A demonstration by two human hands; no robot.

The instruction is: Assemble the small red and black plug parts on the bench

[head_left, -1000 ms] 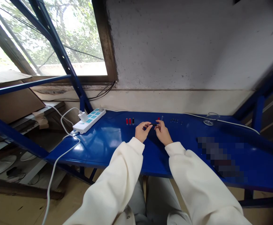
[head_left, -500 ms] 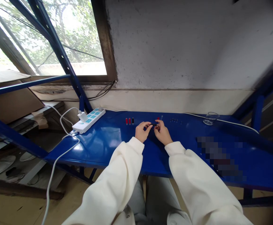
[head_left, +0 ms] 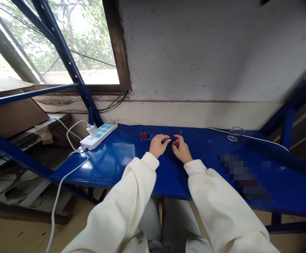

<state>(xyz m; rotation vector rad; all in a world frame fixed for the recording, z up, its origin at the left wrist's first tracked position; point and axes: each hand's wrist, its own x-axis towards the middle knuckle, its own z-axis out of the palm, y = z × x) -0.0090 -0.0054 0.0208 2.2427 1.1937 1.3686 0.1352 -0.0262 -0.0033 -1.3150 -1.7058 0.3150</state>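
Over the middle of a blue metal table (head_left: 121, 161), my left hand (head_left: 157, 145) and my right hand (head_left: 180, 149) meet with pinched fingers. Between the fingertips they hold a small dark part (head_left: 172, 140) with a red bit on it; it is too small to name. Both wrists wear white sleeves. Just left of my left hand stand three small pegs (head_left: 144, 136), two red and one black. A red peg and a pale one (head_left: 178, 133) stand just behind my right hand. A row of tiny dark pieces (head_left: 195, 135) lies further right.
A white power strip (head_left: 99, 135) with a plugged adapter and white cable lies at the table's back left. A clear glass dish (head_left: 235, 133) sits at the back right beside a thin white wire. A blurred patch covers the table's right part. Blue shelf struts and a window stand left.
My left hand has shifted slightly left and forward; both hands stay pinched on the small part. The view has drifted a little.
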